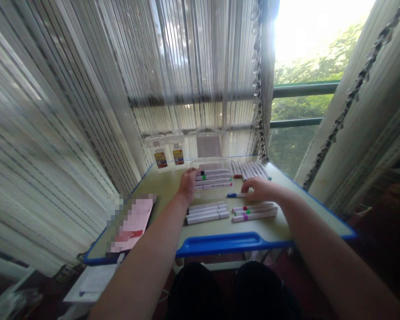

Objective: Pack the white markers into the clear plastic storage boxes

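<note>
Both bare forearms stretch forward, nearly parallel. The left hand (188,184) rests palm down, fingers loosely curled; the right hand (262,190) lies low, fingers pointing left.

Sunlit window (303,66), striped curtains (86,89)

A room in a home, it seems: pale striped curtains (70,98) fill the left, and a small blue-edged cream desk (166,186) stands by the green-railed window (300,89) at upper right.

2 labelled clear boxes (157,153) stand against the curtain (70,111); a pink sheet (135,222) lies far left.
</note>
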### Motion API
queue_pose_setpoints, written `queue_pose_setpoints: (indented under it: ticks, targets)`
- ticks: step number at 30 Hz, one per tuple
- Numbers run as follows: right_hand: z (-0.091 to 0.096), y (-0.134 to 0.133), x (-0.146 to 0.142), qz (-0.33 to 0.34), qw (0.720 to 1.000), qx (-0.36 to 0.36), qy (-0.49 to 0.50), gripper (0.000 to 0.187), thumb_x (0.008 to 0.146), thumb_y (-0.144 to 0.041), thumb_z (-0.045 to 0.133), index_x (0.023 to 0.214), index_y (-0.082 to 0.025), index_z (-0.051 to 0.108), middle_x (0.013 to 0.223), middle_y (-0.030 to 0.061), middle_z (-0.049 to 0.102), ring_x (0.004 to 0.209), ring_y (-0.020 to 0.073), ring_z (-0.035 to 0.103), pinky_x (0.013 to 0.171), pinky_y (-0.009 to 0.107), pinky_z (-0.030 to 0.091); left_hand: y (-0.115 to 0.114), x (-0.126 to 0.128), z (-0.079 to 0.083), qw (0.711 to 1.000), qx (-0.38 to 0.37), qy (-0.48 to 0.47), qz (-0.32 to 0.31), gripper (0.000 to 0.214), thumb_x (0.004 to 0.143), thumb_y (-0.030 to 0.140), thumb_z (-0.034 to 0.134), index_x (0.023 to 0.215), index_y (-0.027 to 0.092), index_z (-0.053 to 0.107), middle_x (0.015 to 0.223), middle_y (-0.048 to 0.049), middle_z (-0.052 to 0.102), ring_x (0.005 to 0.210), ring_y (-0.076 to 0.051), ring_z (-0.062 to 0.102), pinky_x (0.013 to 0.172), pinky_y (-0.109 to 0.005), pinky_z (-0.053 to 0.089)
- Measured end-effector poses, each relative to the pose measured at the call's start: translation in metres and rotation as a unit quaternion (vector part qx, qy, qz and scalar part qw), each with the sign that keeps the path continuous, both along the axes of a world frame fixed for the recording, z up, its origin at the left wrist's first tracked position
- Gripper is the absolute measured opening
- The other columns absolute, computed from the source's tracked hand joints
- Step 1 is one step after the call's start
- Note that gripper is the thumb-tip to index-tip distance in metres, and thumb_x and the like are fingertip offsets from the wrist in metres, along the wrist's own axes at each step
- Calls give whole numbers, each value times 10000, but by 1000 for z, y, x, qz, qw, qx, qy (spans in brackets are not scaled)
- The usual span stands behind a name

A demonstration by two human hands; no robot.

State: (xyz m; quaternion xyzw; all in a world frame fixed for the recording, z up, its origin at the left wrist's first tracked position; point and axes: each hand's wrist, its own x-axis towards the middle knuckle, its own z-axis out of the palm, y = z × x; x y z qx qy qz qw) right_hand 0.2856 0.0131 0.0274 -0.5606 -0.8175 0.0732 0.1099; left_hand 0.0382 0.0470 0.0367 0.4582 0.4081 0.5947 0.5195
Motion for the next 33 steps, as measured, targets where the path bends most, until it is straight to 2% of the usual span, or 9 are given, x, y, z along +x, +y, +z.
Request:
queue_pose_setpoints:
  ticks: [4,8,12,14,16,21,25,29,33]
  targets:
    - [1,0,1,-12,1000,8,-25,201,663,-186,572,800,-190,720,854,60,709,795,204,615,708,275,434,1,-1,-1,1000,12,-18,-3,244,561,351,648,577,192,465,485,63,474,441,-105,476,446,-233,381]
    - [3,2,7,-35,999,29,10,185,703,-203,554,820,-193,697,835,53,697,747,182,606,678,266,430,2,-2,-2,999,21,-27,-2,214,568,339,621,572,192,465,495,62,470,454,-103,478,460,-234,392]
    - [3,7,16,-99,984,118,86,194,790,-274,500,852,-170,652,825,75,657,729,180,592,679,282,441,2,-2,-3,999,17,-27,-11,221,576,353,624,591,192,473,512,61,478,467,-106,485,459,-235,392]
    - [2,10,18,-141,963,184,138,218,828,-280,462,881,-148,628,887,107,634,753,186,590,713,302,455,2,-1,-3,1000,16,-21,-13,228,576,352,627,579,190,467,504,62,469,461,-101,475,460,-233,388]
    - [0,11,15,-148,939,258,173,227,852,-271,438,921,-141,612,934,127,609,790,200,586,752,330,465,1,0,-2,1000,17,-11,-8,230,576,347,627,564,187,463,489,62,460,452,-97,464,453,-229,374]
    - [-3,5,-9,-14,901,388,192,234,893,-278,442,1044,-196,601,990,104,579,791,195,582,683,327,493,-1,4,-1,999,35,-14,-3,218,590,356,622,587,180,495,501,55,496,467,-105,488,467,-230,378]
    - [-4,-3,-31,44,877,455,147,238,900,-269,478,1090,-239,619,954,76,576,751,166,573,654,302,488,-5,6,0,999,36,-12,-27,232,604,378,640,619,178,522,534,44,545,490,-119,521,480,-237,393]
    - [-4,-6,-43,110,863,478,125,322,901,-165,434,1175,-236,585,972,90,550,825,175,567,723,323,505,-8,5,-1,998,53,3,-31,249,624,402,653,639,173,554,565,39,572,525,-121,544,509,-237,406]
    - [-4,-6,-45,119,851,495,129,390,883,-116,417,1237,-212,551,1014,120,535,926,215,542,797,380,503,-9,5,-1,997,55,4,-48,262,637,412,661,671,166,578,593,31,596,548,-124,555,547,-245,425]
